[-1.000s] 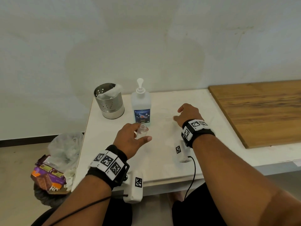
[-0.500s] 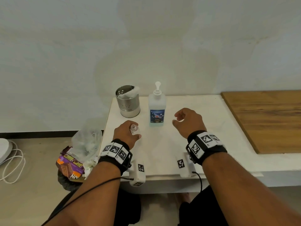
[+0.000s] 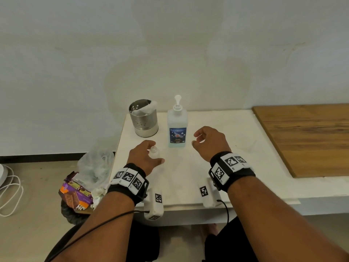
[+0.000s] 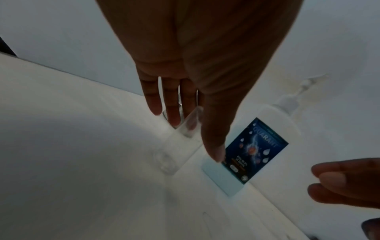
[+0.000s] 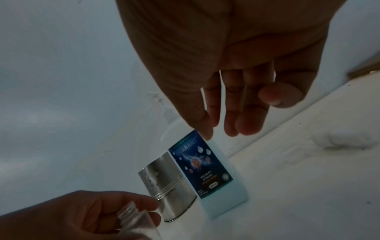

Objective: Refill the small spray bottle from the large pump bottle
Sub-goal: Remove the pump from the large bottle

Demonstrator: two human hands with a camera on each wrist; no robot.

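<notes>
The small spray bottle (image 3: 154, 150) is clear and has no cap, so its threaded neck (image 5: 128, 209) is bare. My left hand (image 3: 157, 153) grips it near the table's left front, fingers behind and thumb in front (image 4: 195, 138). I cannot tell whether its base touches the table. The large pump bottle (image 3: 177, 129), white pump up and blue label facing me, stands upright just behind and to the right (image 4: 257, 146) (image 5: 205, 170). To the right of that bottle my right hand (image 3: 196, 138) hovers, fingers loosely curled and holding nothing (image 5: 220, 133).
A perforated steel cup (image 3: 144, 121) stuffed with white tissue stands left of the pump bottle. A wooden board (image 3: 311, 138) covers the right of the white table (image 3: 179, 186). On the floor at left are a plastic bag (image 3: 94, 165) over wrappers and a white cable (image 3: 11, 193).
The head view has drawn back and shifted. My left hand still holds the small bottle. My right hand has lifted off the table and now hangs beside the pump bottle.
</notes>
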